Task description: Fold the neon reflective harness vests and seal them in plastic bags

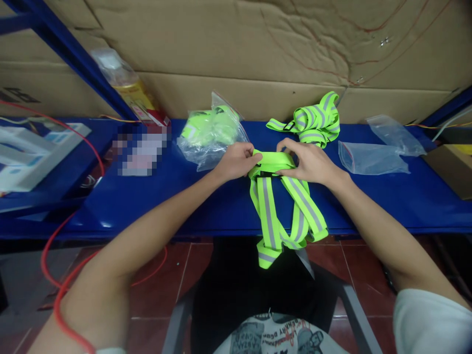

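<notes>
A neon yellow-green reflective harness [270,211] with grey stripes lies over the blue table's front edge, its lower straps hanging above my lap. My left hand [238,160] pinches the left end of its upper band between thumb and fingers. On the right end of that band, my right hand [309,160] grips with the thumb below and fingers above. A dark buckle shows under the band between my hands. Behind my right hand rests a second bundled reflective harness [317,118]. Beyond my left hand sits a clear plastic bag [210,135] with more neon straps inside.
Clear zip bags [374,157] lie on the blue table [147,206] at right. A plastic bottle [129,88] stands back left, near a blurred-out patch. A red hose [59,295] loops at left. Cardboard [221,44] walls the back; a cardboard box [450,167] sits far right.
</notes>
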Demonstrator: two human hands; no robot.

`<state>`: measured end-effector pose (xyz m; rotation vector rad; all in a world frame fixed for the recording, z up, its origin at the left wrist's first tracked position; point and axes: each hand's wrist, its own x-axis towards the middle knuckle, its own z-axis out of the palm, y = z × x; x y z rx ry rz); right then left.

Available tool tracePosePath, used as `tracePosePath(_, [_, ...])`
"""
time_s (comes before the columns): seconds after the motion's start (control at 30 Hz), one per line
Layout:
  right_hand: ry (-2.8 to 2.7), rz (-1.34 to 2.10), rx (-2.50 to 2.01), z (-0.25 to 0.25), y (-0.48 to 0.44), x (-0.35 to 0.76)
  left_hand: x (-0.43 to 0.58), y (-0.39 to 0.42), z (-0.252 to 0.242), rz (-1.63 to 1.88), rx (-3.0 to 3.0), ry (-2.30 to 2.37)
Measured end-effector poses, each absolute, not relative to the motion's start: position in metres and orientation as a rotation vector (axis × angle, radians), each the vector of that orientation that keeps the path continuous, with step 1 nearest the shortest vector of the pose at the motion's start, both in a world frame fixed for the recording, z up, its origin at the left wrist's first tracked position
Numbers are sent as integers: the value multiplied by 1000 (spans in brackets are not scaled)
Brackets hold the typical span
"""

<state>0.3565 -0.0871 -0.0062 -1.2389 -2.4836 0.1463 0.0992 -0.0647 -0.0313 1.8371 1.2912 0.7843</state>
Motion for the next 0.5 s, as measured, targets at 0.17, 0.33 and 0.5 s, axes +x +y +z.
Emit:
tracePosePath(0.17, [-2562, 163, -1130, -7, -84, 361, 95, -68, -33, 854, 1971, 1192])
tracePosePath(0.33, [-2560, 187, -1132, -9, -80, 365, 91, -66, -40, 928, 2341, 909])
tracePosePath(0.5, [-2567, 210, -1095, -8, -80, 366, 92, -71, -37, 831, 2508, 904])
